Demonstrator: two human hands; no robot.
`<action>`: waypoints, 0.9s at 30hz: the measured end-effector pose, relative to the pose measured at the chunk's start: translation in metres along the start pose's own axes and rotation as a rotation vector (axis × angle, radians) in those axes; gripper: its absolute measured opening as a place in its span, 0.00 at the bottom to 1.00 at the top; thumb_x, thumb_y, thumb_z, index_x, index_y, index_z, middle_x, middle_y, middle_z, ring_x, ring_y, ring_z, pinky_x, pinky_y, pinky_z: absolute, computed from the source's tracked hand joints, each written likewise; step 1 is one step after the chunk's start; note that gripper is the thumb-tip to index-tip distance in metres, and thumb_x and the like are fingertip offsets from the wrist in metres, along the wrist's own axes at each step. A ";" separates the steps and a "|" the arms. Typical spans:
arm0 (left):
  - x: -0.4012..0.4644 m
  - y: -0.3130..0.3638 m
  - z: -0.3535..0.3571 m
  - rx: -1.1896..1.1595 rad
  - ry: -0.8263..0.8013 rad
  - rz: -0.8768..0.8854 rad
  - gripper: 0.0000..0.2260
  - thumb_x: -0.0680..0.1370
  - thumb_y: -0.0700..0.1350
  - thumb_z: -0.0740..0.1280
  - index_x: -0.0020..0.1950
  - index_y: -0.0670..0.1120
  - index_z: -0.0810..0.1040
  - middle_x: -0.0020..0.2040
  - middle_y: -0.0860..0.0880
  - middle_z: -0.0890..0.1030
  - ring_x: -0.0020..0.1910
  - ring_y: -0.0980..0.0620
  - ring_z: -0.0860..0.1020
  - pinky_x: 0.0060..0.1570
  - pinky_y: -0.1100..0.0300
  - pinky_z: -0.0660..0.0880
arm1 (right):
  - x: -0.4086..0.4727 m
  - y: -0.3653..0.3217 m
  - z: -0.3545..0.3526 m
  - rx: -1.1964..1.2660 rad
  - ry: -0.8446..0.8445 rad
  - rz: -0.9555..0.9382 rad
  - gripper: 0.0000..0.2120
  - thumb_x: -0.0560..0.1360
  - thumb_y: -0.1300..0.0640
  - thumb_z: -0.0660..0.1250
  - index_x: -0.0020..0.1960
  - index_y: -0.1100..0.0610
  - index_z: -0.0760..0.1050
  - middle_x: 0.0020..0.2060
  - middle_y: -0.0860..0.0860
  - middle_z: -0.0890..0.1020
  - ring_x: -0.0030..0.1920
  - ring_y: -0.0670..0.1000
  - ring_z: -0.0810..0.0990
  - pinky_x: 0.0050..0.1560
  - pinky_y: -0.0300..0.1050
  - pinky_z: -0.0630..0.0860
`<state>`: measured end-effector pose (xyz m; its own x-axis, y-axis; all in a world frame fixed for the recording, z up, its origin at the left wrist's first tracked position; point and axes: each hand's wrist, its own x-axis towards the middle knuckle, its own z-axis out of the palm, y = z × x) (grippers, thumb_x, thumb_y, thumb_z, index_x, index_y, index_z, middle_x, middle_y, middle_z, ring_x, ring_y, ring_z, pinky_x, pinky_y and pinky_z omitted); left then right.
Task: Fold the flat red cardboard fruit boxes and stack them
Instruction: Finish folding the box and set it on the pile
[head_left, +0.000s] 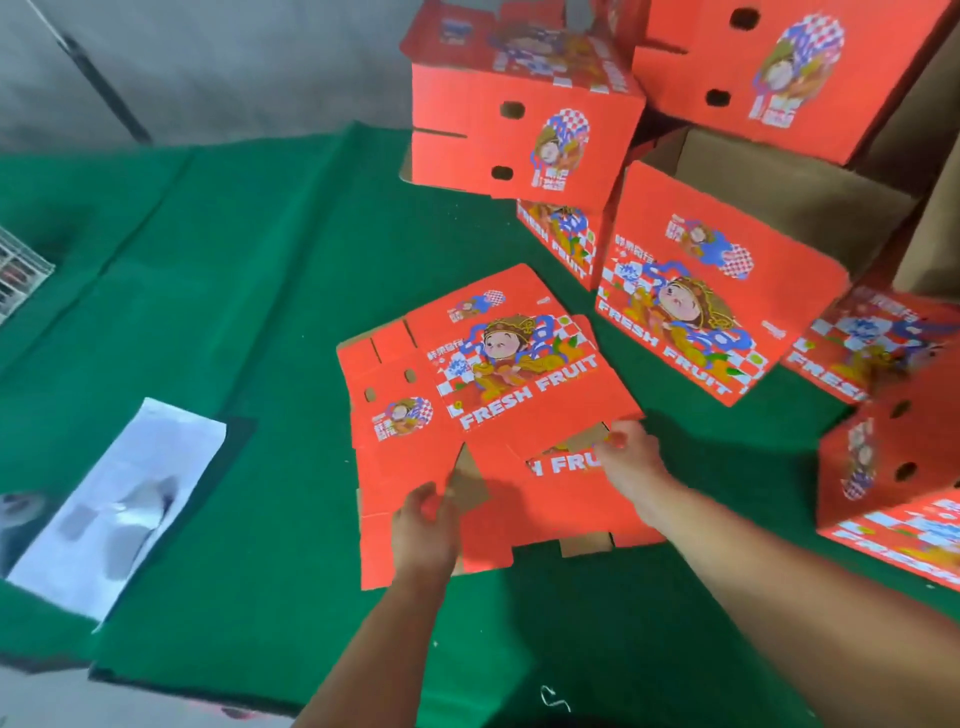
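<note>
Our left hand (423, 525) pinches a near flap of the flat red printed cardboard box blank (483, 410) on the green cloth tabletop (260, 312); our right hand (626, 452) seems, through blur, to pinch another. We should lift along creases evenly. Folded red cardboard boxes (524, 124) stand beyond.

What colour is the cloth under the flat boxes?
Green cloth, clearest in the head view.
</note>
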<state>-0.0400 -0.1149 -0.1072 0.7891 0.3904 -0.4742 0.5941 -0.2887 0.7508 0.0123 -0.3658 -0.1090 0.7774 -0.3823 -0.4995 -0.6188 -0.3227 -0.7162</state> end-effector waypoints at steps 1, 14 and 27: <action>0.011 0.000 -0.006 0.076 0.018 -0.034 0.21 0.81 0.44 0.68 0.74 0.45 0.74 0.69 0.38 0.76 0.67 0.39 0.76 0.68 0.48 0.72 | 0.007 -0.006 -0.001 -0.042 0.064 0.018 0.13 0.77 0.55 0.68 0.61 0.55 0.76 0.57 0.57 0.73 0.56 0.62 0.79 0.59 0.53 0.77; 0.114 0.012 -0.040 0.335 0.042 -0.235 0.41 0.68 0.58 0.64 0.80 0.49 0.62 0.74 0.35 0.64 0.72 0.33 0.64 0.73 0.42 0.64 | 0.028 -0.020 -0.025 0.118 -0.093 0.231 0.28 0.81 0.55 0.68 0.79 0.55 0.65 0.71 0.55 0.73 0.65 0.56 0.76 0.69 0.53 0.71; 0.080 0.036 -0.032 0.083 0.111 -0.186 0.34 0.71 0.60 0.55 0.75 0.51 0.73 0.71 0.33 0.70 0.68 0.33 0.68 0.65 0.45 0.67 | 0.001 -0.022 -0.056 0.223 0.151 -0.013 0.06 0.83 0.57 0.61 0.59 0.52 0.73 0.51 0.55 0.83 0.51 0.58 0.83 0.45 0.48 0.74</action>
<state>0.0395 -0.0658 -0.1039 0.6454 0.5362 -0.5441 0.7422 -0.2717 0.6126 0.0201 -0.4077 -0.0667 0.7493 -0.5097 -0.4229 -0.5557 -0.1364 -0.8201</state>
